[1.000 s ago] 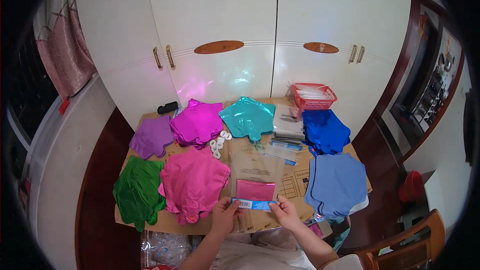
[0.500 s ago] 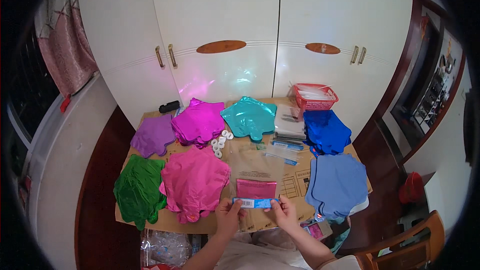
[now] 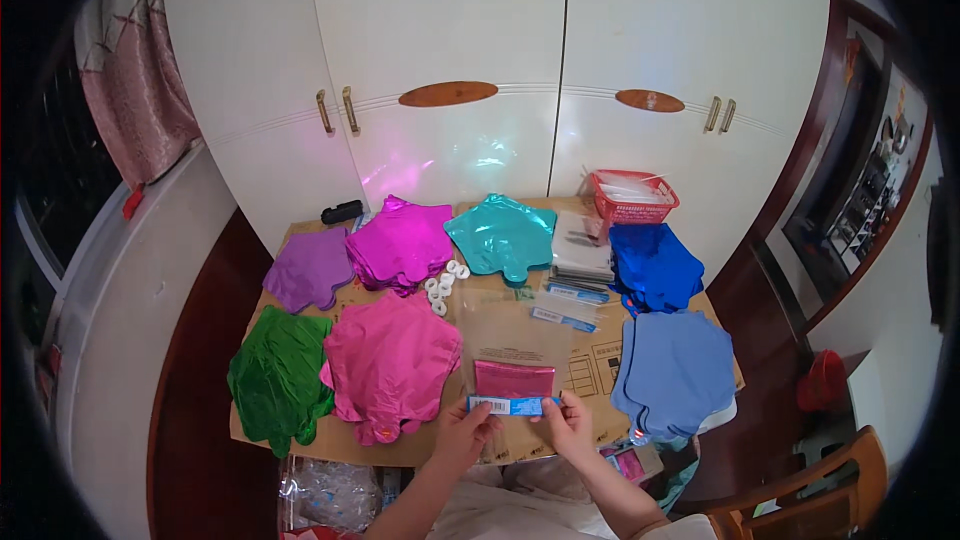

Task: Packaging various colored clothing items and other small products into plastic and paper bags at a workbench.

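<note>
In front of me I hold a clear plastic bag [image 3: 515,330] by its blue and white label strip [image 3: 520,407]. A folded piece of shiny pink foil [image 3: 514,378] lies flat inside the bag, just beyond the strip. My left hand [image 3: 466,436] pinches the strip's left end, thumb on top. At its right end, my right hand [image 3: 570,430] grips with the thumb on top too. Left of the bag lies a stack of pink star-shaped foil balloons [image 3: 392,365]. A stack of pale blue star-shaped foil balloons [image 3: 680,375] is on the right.
Around the cardboard-covered table [image 3: 590,340] lie green [image 3: 278,375], purple [image 3: 308,270], magenta [image 3: 402,240], teal [image 3: 502,235] and dark blue foil stacks [image 3: 655,265]. White ribbon rolls [image 3: 438,290], labelled clear bags [image 3: 565,318] and a red basket [image 3: 635,202] are farther back.
My left thumb has slid a little to the right along the label strip. Both hands keep their hold, and the view has shifted slightly.
</note>
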{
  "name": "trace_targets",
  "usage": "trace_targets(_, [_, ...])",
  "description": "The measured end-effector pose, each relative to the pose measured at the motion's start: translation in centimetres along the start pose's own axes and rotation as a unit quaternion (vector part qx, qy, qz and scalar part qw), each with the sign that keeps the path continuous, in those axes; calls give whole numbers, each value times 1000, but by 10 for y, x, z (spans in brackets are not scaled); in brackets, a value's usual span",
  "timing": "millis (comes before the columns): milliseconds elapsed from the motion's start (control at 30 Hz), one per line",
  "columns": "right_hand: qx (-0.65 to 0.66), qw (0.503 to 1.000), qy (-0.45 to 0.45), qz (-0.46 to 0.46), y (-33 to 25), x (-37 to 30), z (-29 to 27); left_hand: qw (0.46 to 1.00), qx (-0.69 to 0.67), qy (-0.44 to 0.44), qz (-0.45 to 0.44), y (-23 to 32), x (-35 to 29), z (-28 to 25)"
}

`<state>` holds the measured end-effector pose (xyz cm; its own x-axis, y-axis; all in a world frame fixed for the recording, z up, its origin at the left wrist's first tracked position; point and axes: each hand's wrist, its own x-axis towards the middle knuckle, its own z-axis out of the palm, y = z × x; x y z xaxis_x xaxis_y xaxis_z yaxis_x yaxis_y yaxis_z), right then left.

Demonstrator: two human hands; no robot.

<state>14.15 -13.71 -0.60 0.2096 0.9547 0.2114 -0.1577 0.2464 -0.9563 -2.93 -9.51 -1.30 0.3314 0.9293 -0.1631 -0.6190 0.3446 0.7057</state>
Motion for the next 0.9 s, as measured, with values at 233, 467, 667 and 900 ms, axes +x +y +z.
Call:
trace_targets(233, [-6, 1000, -18, -14, 6, 0, -5, 998, -62, -28, 8, -5, 2, -5])
trace_targets(467, [40, 999, 12, 16, 0, 3, 9, 997, 6, 20, 73, -13, 5, -4])
trace_targets(667, [-25, 996, 79, -38, 14, 11, 15, 986, 121, 67, 97, -16, -2, 11])
trace_targets(900, [-51, 993, 93, -42, 1, 7, 24, 983, 139, 79, 89, -9, -7, 19])
